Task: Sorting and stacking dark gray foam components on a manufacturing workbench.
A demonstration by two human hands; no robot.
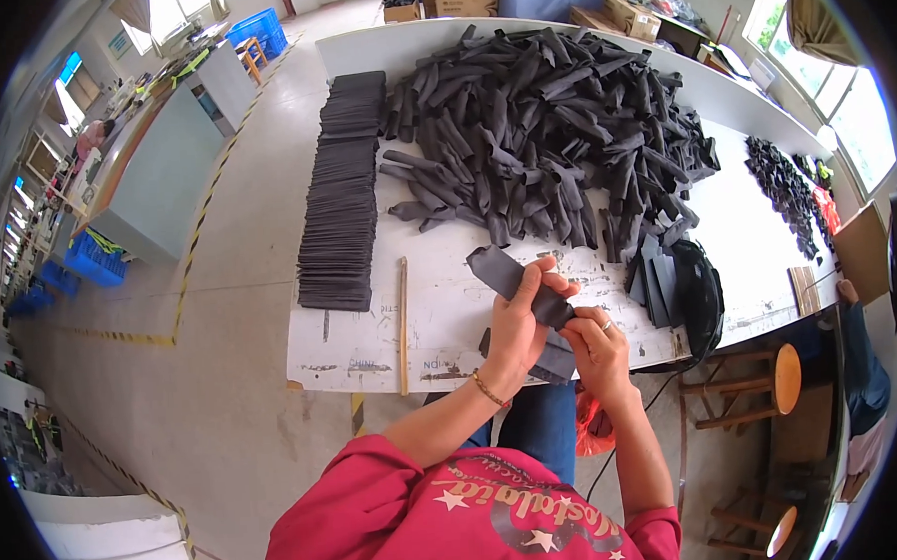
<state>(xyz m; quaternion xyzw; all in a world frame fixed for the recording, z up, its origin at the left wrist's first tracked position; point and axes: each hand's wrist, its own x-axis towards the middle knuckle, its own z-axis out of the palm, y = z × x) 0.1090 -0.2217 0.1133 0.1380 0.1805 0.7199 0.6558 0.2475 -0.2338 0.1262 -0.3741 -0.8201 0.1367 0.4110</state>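
A flat strip of dark grey fabric (497,269) is held above the near edge of the white table, slanting from upper left to lower right. My left hand (514,329) is closed around its middle, with the thumb along the top. At the lower end, the fingers of my right hand (596,348) pinch the same strip. Beneath my hands lie more dark fabric pieces (554,359), partly hidden. Beyond them spreads a large heap of loose, curled dark fabric pieces (552,125). To the left stands a long, tightly packed row of flat dark pieces (337,210).
A thin wooden stick (404,322) lies left of my hands. Right of them are flat dark panels (654,283) and a black bag (702,304) at the table edge. A low white board (358,46) borders the far side. Wooden stools (785,379) stand at the right.
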